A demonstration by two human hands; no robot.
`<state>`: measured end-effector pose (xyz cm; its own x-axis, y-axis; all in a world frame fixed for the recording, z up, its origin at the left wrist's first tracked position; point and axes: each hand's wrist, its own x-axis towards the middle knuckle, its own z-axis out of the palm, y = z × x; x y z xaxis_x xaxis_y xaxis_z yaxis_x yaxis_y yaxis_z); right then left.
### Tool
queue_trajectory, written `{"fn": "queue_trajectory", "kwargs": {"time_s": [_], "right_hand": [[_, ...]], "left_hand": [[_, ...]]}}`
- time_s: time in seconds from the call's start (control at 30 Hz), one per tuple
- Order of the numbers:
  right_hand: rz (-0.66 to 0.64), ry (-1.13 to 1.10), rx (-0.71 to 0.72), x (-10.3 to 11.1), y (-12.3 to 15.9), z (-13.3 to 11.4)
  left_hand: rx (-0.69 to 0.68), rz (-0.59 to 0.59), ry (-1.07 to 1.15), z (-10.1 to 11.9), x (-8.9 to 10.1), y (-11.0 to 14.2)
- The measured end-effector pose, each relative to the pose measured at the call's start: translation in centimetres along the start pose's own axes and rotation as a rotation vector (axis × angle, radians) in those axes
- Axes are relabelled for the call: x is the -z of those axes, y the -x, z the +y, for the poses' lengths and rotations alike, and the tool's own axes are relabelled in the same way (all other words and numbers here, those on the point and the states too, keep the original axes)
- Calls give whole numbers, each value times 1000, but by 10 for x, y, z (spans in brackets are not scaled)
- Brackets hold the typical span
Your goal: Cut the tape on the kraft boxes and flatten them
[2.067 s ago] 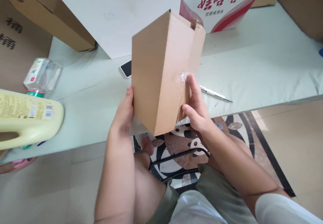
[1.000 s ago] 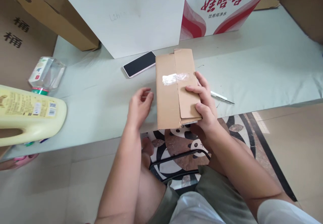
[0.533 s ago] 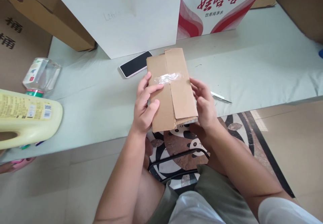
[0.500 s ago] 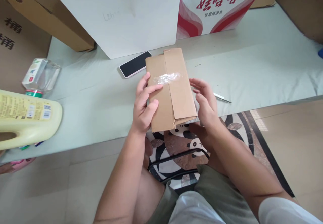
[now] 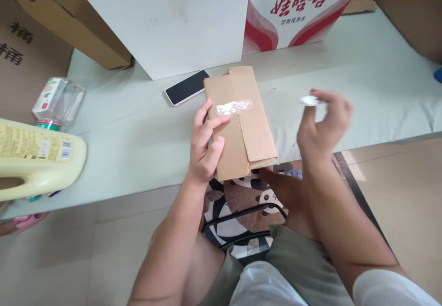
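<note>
A small brown cardboard box [image 5: 260,131] rests tilted at the table's front edge, a strip of clear tape [image 5: 235,107] across its middle seam. My left hand [image 5: 207,142] grips the box's left side, fingertips on its top. To the right of the box, raised above the table, my right hand [image 5: 322,124] is closed in a pinch. Between its thumb and fingers shows the white end of a slim craft knife [image 5: 309,100]; the rest of the knife is hidden in the hand, which is slightly blurred.
Behind the box lies a phone [image 5: 187,88], with a large white carton [image 5: 165,25] and a red-and-white carton [image 5: 293,23] beyond. A clear bottle [image 5: 60,101] and a big yellow jug [image 5: 41,161] stand or lie at the left. The greenish table [image 5: 134,145] ends near my knees.
My right hand has left the box's right side and moved right and up, taking the white-handled craft knife off the table. The box and my left hand have shifted slightly right.
</note>
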<state>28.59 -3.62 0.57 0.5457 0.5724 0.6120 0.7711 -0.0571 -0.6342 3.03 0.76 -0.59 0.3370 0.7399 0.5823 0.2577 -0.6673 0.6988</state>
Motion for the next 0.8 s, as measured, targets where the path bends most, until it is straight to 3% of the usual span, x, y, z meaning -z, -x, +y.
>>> {"fn": "queue_trajectory", "kwargs": {"time_s": [0.07,0.23,0.3,0.4,0.5,0.63,0.8], "right_hand": [[158,-254,98,10,-9,-21],[296,-669,207,25,-10,-72],[243,-714,219,29,-2,-85],[6,-636,244,35,10,-93],[-138,-539,310,38,15,-92],[-214,-569,330,36,16,-89],[-165,-596,346,31,21,-90]], "left_hand": [[-23,32,-16,6,-7,2],[-138,127,-111,23,-22,6],[-191,140,-152,29,-26,5],[-231,133,-179,33,-27,2],[-230,124,-213,34,-24,1],[-214,125,-238,32,-22,4],[-213,132,-205,30,-23,6]]}}
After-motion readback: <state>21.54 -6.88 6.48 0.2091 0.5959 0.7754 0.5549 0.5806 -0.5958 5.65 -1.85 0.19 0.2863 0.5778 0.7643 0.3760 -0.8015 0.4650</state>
